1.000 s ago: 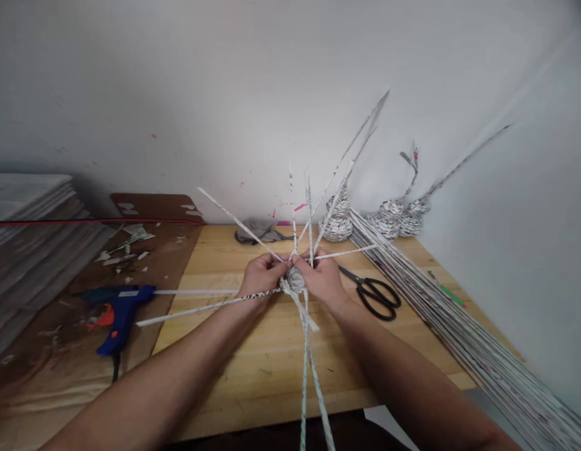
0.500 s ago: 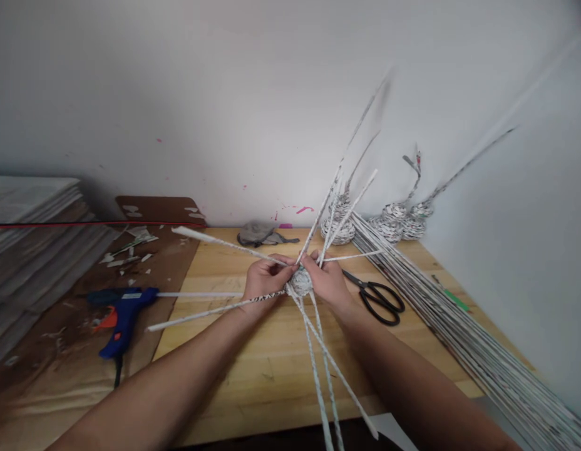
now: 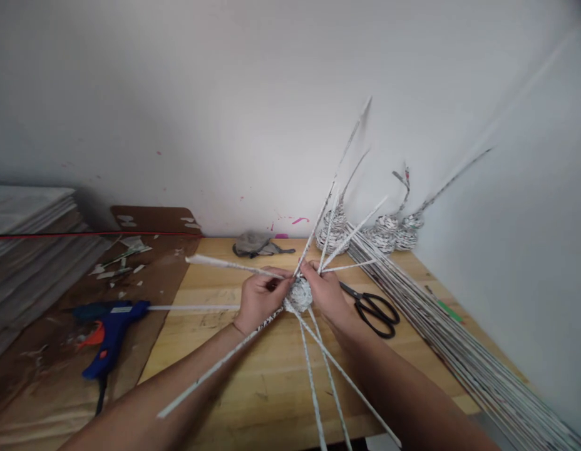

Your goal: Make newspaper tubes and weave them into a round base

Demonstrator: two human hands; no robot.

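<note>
A small round woven piece of rolled paper (image 3: 298, 295) is held between both hands over the wooden table, with several long paper strands fanning out from it. My left hand (image 3: 267, 294) pinches its left edge, thumb and fingers closed by a strand that runs to the left. On its right side my right hand (image 3: 322, 289) grips it, the thumb near the bases of the strands that point up. One strand lies across my left wrist, and others hang down toward the front edge between my forearms.
Black scissors (image 3: 375, 310) lie right of my hands, beside a long bundle of paper rolls (image 3: 426, 313). A blue glue gun (image 3: 113, 338) rests left on brown cardboard. Behind are a grey cloth (image 3: 257, 243) and woven paper figures (image 3: 334, 233).
The strand at lower left has swung down across my left forearm, and the woven piece has turned slightly. The whole view has shifted a little, with the wall items now lower.
</note>
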